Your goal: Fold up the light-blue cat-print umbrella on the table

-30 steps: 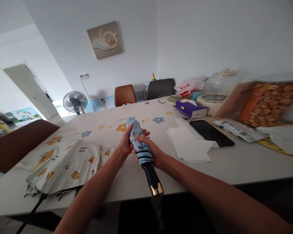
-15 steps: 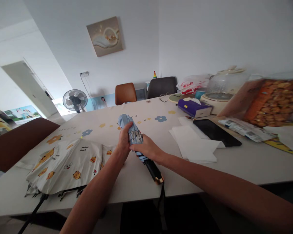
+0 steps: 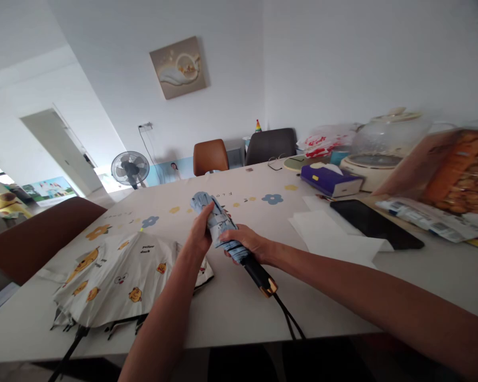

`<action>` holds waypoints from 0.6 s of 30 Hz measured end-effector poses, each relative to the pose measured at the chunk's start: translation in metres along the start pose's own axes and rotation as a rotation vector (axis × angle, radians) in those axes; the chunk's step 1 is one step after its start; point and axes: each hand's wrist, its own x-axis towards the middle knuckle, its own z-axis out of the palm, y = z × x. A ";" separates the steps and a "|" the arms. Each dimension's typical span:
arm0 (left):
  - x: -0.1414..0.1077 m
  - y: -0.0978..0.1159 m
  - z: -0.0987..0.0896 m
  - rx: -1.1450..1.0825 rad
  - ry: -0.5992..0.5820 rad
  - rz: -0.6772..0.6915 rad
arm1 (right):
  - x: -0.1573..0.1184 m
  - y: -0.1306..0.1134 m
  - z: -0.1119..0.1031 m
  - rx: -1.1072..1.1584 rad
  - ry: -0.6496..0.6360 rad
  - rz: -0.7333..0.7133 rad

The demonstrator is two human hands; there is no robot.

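Observation:
A folded light-blue umbrella (image 3: 220, 222) is held at a slant over the table, its black handle with a gold end pointing toward me and a black strap hanging from it. My left hand (image 3: 201, 231) is closed around the upper part of the canopy. Lower down, my right hand (image 3: 250, 243) grips the canopy just above the handle. On the table to the left lies a partly collapsed white umbrella (image 3: 115, 281) with yellow duck prints, its dark shaft sticking out past the table's front edge.
Paper sheets (image 3: 334, 236), a black phone (image 3: 376, 224) and a purple tissue box (image 3: 330, 180) lie on the right of the table (image 3: 231, 318). Behind them stands a glass-topped appliance (image 3: 382, 154), beside a nut bag (image 3: 466, 175). Chairs (image 3: 211, 156) and a fan (image 3: 130, 167) stand beyond.
The blue umbrella's handle has swung slightly right, and its strap now hangs to the right. Both hands keep their hold on the canopy. The whole view has shifted a little.

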 end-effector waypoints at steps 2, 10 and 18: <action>-0.001 0.003 -0.004 -0.038 -0.108 -0.065 | -0.001 -0.004 -0.001 0.139 -0.118 0.034; -0.006 -0.005 -0.011 -0.209 -0.292 0.078 | -0.003 -0.006 0.001 0.377 -0.361 0.083; -0.010 0.001 0.001 -0.036 -0.091 -0.047 | -0.007 -0.011 -0.004 0.067 -0.233 0.089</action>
